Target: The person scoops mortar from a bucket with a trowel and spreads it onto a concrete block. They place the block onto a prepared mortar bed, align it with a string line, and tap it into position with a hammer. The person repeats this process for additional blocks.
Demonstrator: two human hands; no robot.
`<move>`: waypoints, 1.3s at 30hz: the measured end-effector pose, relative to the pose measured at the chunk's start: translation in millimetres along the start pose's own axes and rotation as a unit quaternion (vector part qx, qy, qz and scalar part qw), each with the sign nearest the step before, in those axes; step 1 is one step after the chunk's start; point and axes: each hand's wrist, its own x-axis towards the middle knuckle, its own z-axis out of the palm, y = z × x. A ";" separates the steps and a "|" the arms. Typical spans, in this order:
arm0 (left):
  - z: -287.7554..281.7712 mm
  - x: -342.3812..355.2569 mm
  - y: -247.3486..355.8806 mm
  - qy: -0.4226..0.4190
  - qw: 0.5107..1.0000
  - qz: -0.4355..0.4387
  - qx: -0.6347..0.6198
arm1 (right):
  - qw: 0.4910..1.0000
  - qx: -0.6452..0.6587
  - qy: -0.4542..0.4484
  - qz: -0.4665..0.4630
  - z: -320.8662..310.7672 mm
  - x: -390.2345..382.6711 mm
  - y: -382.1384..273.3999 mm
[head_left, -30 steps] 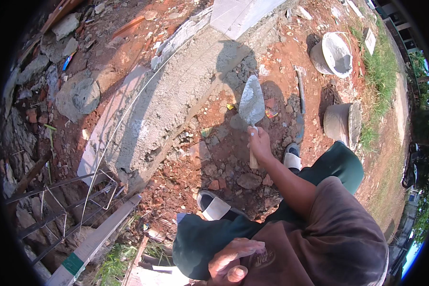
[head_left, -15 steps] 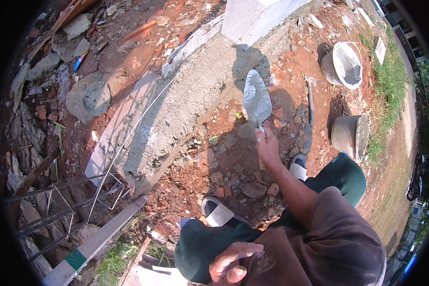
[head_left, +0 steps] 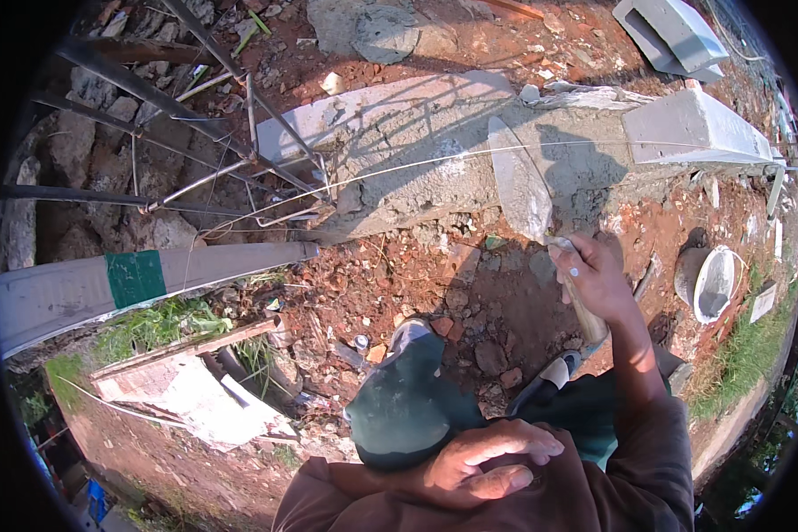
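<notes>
My right hand [head_left: 594, 275] grips the wooden handle of a trowel, whose pale, mortar-smeared blade [head_left: 519, 186] points up over the rough concrete strip [head_left: 390, 204] and lies under or beside a thin string line [head_left: 399, 167]; whether it touches the concrete I cannot tell. My left hand [head_left: 492, 461] hovers or rests at my lap, above my green-trousered knee, fingers loosely curved and apart from the thumb, holding nothing. A white-grey block [head_left: 696, 133] sits on the right end of the strip, near the shadow cast on it.
A steel rebar cage [head_left: 195, 124] crosses the upper left, above a long grey plank [head_left: 204, 270] with green tape. Another grey block [head_left: 669, 35] lies at upper right. A white-rimmed bucket [head_left: 709, 284] stands on red rubble at right. A broken white board [head_left: 186, 399] lies lower left.
The view has swung left, bringing the rebar and plank into fuller view. My right hand has moved the trowel to the concrete strip, beside the string. My left hand stays at my lap.
</notes>
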 end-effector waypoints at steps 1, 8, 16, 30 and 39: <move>-2.5 -1.3 -0.3 0.002 1.000 0.006 0.000 | 1.000 -0.004 -0.011 -0.013 10.0 -3.4 1.4; 5.8 -1.7 -2.6 -0.001 1.000 -0.028 0.011 | 0.968 -0.227 -0.040 -0.098 -22.1 -9.7 57.8; 34.5 13.4 -46.5 0.033 0.994 0.071 0.081 | 0.857 -0.451 -0.143 -0.207 -59.9 19.1 115.4; 87.8 90.4 -155.2 0.213 0.882 -0.070 0.414 | 0.951 -0.074 0.292 0.077 -223.7 -66.2 410.7; 20.3 206.4 -192.9 0.098 0.706 -0.210 0.669 | 0.851 0.046 0.468 0.232 -268.3 -343.7 420.9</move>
